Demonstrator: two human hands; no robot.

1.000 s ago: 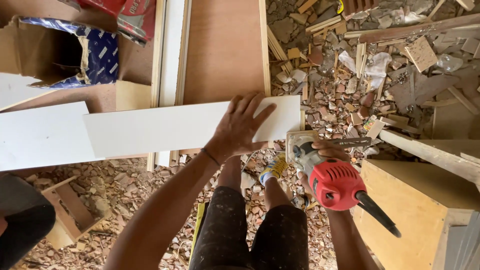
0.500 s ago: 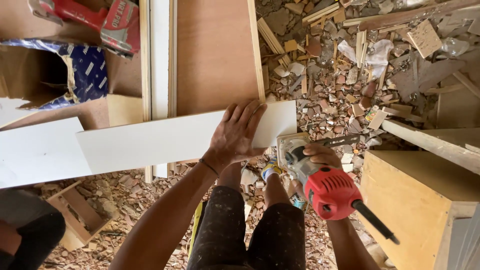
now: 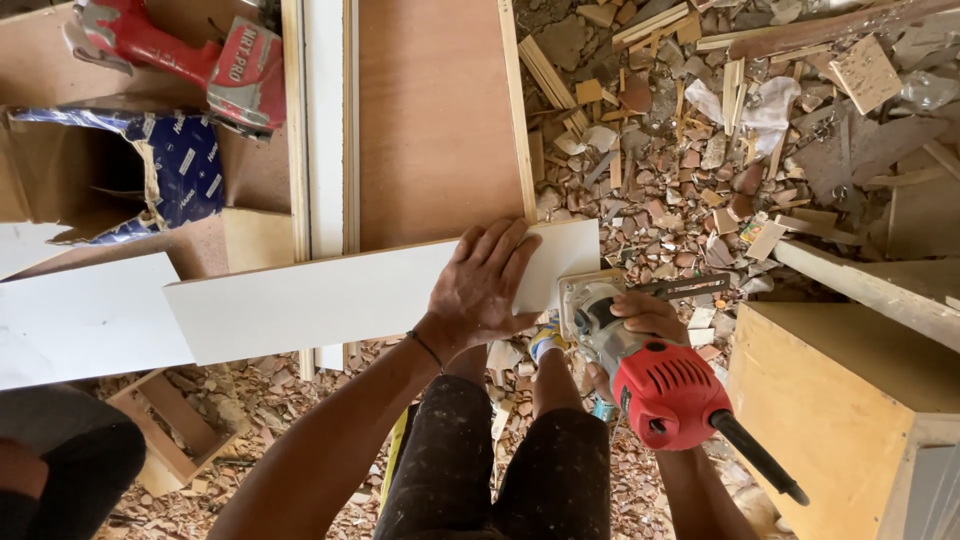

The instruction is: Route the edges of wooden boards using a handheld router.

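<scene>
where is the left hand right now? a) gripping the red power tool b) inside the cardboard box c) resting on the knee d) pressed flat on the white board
d: the left hand lies palm down, fingers spread, on the white board, while the right hand holds the red power tool at the board's end.

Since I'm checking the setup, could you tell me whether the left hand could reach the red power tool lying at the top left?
Probably not without leaning: the left hand presses the white board, with the red power tool well beyond.

The person is going bare-armed, wearing a thin dark band behind the left hand [image 3: 485, 285] and dust-speckled black trousers [image 3: 500, 470].
</scene>
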